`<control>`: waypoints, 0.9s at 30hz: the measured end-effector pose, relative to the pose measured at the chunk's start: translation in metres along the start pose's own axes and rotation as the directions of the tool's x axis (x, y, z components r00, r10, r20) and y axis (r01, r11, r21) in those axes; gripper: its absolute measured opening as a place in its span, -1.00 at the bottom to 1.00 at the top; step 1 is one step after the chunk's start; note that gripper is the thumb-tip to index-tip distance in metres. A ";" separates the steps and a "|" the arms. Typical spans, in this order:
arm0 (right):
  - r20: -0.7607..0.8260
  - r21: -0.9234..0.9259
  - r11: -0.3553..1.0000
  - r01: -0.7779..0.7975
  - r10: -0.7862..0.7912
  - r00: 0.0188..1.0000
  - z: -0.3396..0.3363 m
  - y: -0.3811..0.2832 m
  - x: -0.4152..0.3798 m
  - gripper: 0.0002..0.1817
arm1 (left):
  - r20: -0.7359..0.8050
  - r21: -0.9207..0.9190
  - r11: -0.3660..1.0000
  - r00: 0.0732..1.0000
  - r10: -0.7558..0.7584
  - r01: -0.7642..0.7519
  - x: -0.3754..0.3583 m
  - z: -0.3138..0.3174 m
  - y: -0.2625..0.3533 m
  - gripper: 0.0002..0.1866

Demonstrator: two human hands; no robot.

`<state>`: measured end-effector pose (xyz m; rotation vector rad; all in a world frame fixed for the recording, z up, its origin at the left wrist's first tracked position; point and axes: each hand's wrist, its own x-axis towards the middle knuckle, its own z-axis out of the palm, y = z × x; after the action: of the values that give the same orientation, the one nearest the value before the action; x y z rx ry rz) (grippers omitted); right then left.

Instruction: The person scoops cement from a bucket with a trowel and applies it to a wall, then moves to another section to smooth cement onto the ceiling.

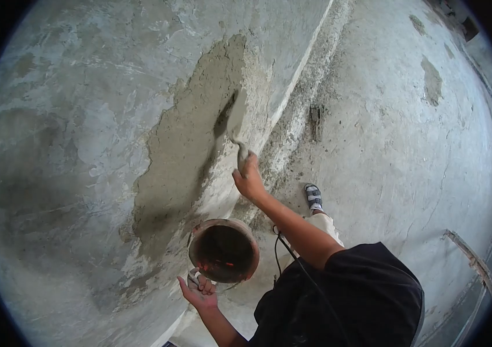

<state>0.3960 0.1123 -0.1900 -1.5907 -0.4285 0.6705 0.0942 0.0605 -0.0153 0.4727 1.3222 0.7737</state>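
Note:
My right hand (pixel 249 180) is wrapped around the mortar-caked handle of a trowel (pixel 237 118). The trowel's blade lies along the wall, near the right edge of a patch of damp mortar (pixel 179 139). Below and to the left, a round bucket (pixel 247 226) is tilted with its mouth towards me. Its inside is dark, with a few orange-red spots, and how much it holds is hard to see. My left hand (pixel 201 295) has its fingers curled around a grey piece at the bucket's near rim, apparently its handle, with the thumb sticking out.
The rough grey wall (pixel 55 144) meets the concrete floor (pixel 385 150) along a crumbly, debris-strewn strip. A small slotted block (pixel 316 122) lies near that edge. My sandalled foot (pixel 313 196) is on the floor. A dark cable (pixel 304 269) hangs by my shirt; a worn bar (pixel 471 260) stands at right.

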 end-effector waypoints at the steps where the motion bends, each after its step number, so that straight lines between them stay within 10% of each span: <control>1: 0.006 0.015 1.000 0.012 -0.012 1.000 0.003 -0.005 0.010 -0.25 | -0.001 -0.002 1.000 1.000 -0.002 0.002 0.000 0.001 -0.001 -0.36; 6: -0.011 -0.236 0.954 0.183 -0.191 0.981 0.035 0.005 0.015 -0.31 | -0.021 0.010 1.000 1.000 -0.009 0.009 -0.002 0.019 -0.007 -0.34; 10: 0.259 -0.182 0.981 -0.075 0.121 0.958 -0.023 0.005 -0.023 -0.29 | 0.052 -0.011 1.000 0.999 -0.014 0.015 -0.004 0.036 -0.014 -0.34; 12: 0.339 -0.406 0.897 0.173 -0.028 0.940 -0.052 0.038 -0.048 -0.42 | 0.116 -0.025 0.999 0.993 -0.023 0.026 -0.007 0.049 -0.020 -0.34; 14: 0.558 -0.469 0.777 0.420 -0.107 0.823 -0.111 0.029 -0.072 -0.48 | 0.162 -0.040 0.999 0.986 -0.027 0.034 -0.002 0.059 -0.028 -0.36; 17: 0.707 -0.459 0.869 0.185 0.231 0.669 -0.185 -0.072 -0.084 -0.41 | 0.223 -0.049 0.998 0.974 -0.033 0.045 0.005 0.084 -0.049 -0.41; 19: 0.725 -0.587 0.782 -0.211 0.624 0.291 -0.212 -0.112 -0.083 -0.30 | 0.239 -0.062 0.996 0.970 -0.045 0.061 0.006 0.105 -0.068 -0.43; 22: 0.819 -0.573 0.789 0.220 0.541 0.193 -0.204 -0.096 -0.083 -0.37 | 0.282 -0.095 0.994 0.959 -0.023 0.052 0.002 0.128 -0.088 -0.47; 27: 0.674 -0.710 0.681 0.180 0.582 0.455 -0.191 -0.050 -0.081 -0.65 | 0.319 -0.180 0.981 0.948 -0.011 0.072 0.007 0.139 -0.103 -0.53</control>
<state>0.4623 -0.0783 -0.1203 -1.9238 -1.4317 1.7487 0.2539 0.0128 -0.0640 0.3961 0.9462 0.7451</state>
